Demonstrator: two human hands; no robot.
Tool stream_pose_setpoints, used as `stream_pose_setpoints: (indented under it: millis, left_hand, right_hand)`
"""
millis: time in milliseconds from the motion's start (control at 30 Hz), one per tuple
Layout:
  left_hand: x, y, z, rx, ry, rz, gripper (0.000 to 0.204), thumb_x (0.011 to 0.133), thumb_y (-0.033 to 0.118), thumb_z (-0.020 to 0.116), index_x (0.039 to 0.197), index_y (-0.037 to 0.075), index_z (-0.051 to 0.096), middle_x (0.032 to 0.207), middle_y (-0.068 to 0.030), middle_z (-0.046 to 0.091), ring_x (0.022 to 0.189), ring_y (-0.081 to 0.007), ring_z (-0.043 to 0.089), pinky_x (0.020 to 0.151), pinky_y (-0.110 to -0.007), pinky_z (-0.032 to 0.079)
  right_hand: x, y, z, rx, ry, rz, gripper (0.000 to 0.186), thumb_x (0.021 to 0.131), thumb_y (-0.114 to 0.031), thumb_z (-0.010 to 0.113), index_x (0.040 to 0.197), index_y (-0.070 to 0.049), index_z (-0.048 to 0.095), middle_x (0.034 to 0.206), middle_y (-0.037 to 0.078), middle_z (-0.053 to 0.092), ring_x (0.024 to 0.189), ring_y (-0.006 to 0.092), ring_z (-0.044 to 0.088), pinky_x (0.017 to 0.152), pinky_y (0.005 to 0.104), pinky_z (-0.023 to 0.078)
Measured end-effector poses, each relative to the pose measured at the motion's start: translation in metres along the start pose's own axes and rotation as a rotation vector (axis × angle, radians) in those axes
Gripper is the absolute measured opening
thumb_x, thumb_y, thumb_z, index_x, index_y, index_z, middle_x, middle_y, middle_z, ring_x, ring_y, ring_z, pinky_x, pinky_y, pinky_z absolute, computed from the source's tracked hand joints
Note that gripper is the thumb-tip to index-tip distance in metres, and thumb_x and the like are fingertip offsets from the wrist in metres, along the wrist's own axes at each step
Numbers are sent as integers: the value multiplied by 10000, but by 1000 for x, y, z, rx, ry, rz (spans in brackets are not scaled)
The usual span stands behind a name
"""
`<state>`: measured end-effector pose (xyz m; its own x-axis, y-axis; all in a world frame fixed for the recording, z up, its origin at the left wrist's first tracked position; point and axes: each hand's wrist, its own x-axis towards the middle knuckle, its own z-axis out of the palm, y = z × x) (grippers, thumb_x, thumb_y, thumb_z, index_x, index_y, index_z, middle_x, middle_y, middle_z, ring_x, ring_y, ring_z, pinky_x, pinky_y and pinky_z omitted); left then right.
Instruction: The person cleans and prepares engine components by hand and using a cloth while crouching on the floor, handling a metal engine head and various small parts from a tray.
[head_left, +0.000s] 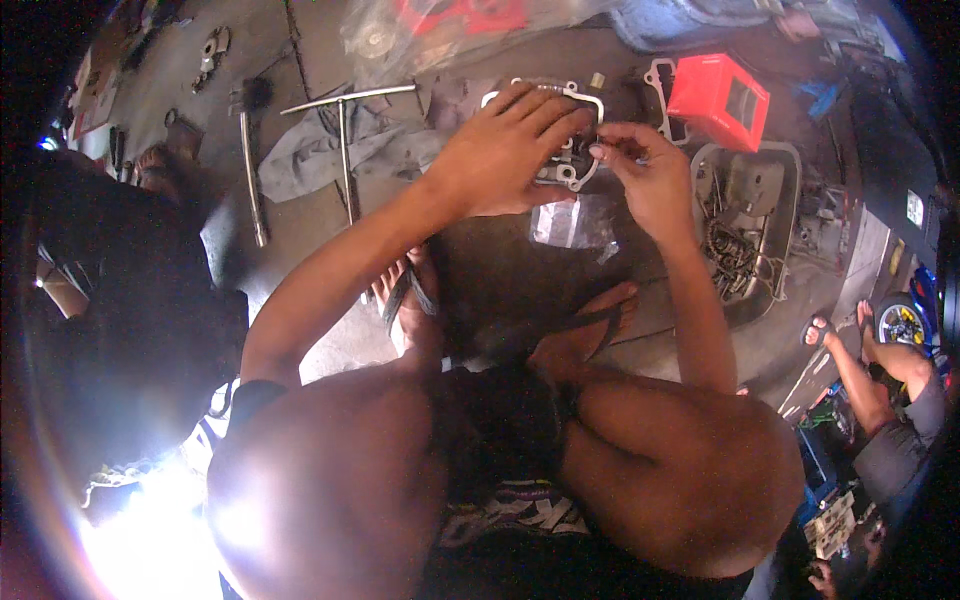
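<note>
A silvery metal engine part with a light machined rim and bolt lugs lies in front of me. My left hand is draped over its left side, fingers curled onto the top and gripping it. At the part's right edge my right hand has its thumb and index finger pinched together. Whatever sits between those fingertips is too small to make out. Just below the part is a small clear plastic bag. The left hand hides much of the part's middle.
A red box stands beside a thin gasket. A metal tray holds chain and small parts. To the left lie a T-handle wrench, a grey cloth and a long-handled tool. Other people sit at both sides.
</note>
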<state>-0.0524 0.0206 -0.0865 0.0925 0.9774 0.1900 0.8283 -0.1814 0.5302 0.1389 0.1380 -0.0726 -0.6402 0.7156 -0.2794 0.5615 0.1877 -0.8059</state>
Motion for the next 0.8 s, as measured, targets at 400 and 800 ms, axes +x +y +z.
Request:
stream_pose_setpoints:
  millis: [400, 800]
  left_hand:
    - [1, -10, 11, -99, -13, -34, 810, 702, 438, 789, 1352, 62, 485, 1298, -105, 592, 1112, -305, 584, 1039, -445, 412]
    - [5, -14, 9, -182, -90, -97, 765, 674, 366, 829, 1275, 36, 490, 1354, -104, 588, 1010, -302, 624, 984, -460, 450]
  right_hand:
    - [-15, 11, 19, 503, 68, 356, 329, 840, -160, 801, 1104, -49, 640, 1117, 94, 645, 921, 182, 648, 810, 316, 538]
    - [-6, -8, 8, 66, 64, 82, 256, 792, -124, 785, 1046, -108, 753, 1004, 105, 628, 875, 284, 645, 781, 375, 530]
